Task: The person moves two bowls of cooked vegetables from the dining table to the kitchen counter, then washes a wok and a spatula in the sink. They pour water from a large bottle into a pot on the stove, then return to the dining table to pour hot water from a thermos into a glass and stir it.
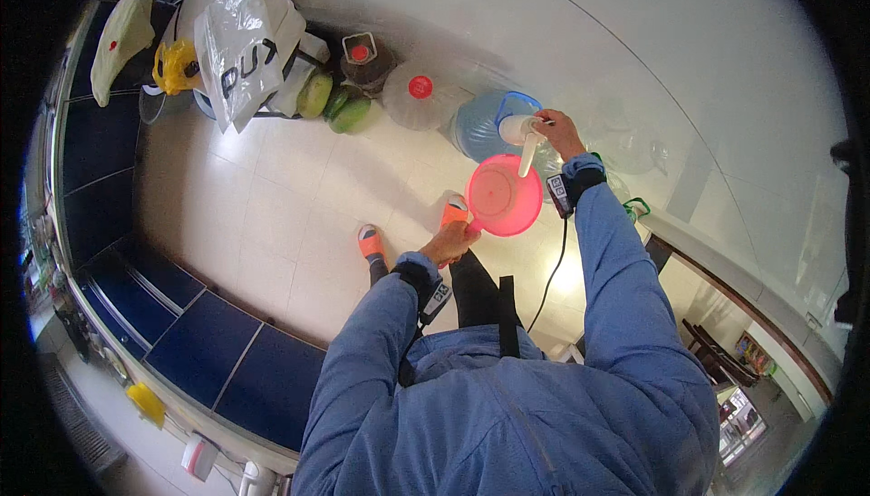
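My left hand (450, 243) grips the short handle of a pink plastic dipper (499, 200), held up above the floor with its round mouth facing me. My right hand (559, 133) is closed around the top of a white bottle pump (518, 130). This pump sits over a large clear-blue water jug (479, 122) with a blue carry handle (516, 98). The pump's spout (527, 156) points down over the dipper's rim. Whether water is flowing cannot be made out.
Along the wall stand a jug with a red cap (421, 87), a dark-filled jug (367, 64), green melon-like fruits (348, 112) and a white plastic bag (238, 54). Dark blue cabinets (204, 360) line the left side. Clear bottles (615, 187) are by my right arm.
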The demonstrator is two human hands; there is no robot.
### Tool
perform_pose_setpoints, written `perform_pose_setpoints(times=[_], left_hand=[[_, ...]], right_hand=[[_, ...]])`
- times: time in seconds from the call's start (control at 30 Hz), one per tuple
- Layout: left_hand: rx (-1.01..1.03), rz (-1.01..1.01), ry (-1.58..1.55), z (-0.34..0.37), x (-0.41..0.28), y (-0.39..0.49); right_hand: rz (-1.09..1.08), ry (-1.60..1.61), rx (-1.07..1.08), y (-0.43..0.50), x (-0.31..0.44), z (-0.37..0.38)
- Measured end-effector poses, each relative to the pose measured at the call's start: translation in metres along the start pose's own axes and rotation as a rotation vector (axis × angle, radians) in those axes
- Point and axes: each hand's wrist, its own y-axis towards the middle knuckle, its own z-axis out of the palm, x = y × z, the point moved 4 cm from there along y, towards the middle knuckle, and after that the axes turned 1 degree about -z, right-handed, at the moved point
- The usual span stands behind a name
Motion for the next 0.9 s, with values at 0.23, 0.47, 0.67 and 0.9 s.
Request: perform_pose_setpoints(times=[0.23, 0.47, 0.67, 0.9], left_hand=[[0.018, 0.006, 0.027, 0.0, 0.003, 0.012], [0.004, 0.018, 0.048, 0.003, 0.016, 0.026], [0.026, -0.012, 0.014, 0.003, 0.015, 0.03], [0.032, 0.002, 0.026, -0.001, 0.006, 0.029]], right_hand=[[0.023, 0.064, 0.014, 0.001, 0.002, 0.002], [0.145, 0.138, 0.083, -0.004, 0.012, 0.0], [0.154, 0.145, 0.077, -0.006, 0.017, 0.0], [0.181, 0.166, 0.092, -0.008, 0.021, -0.002]])
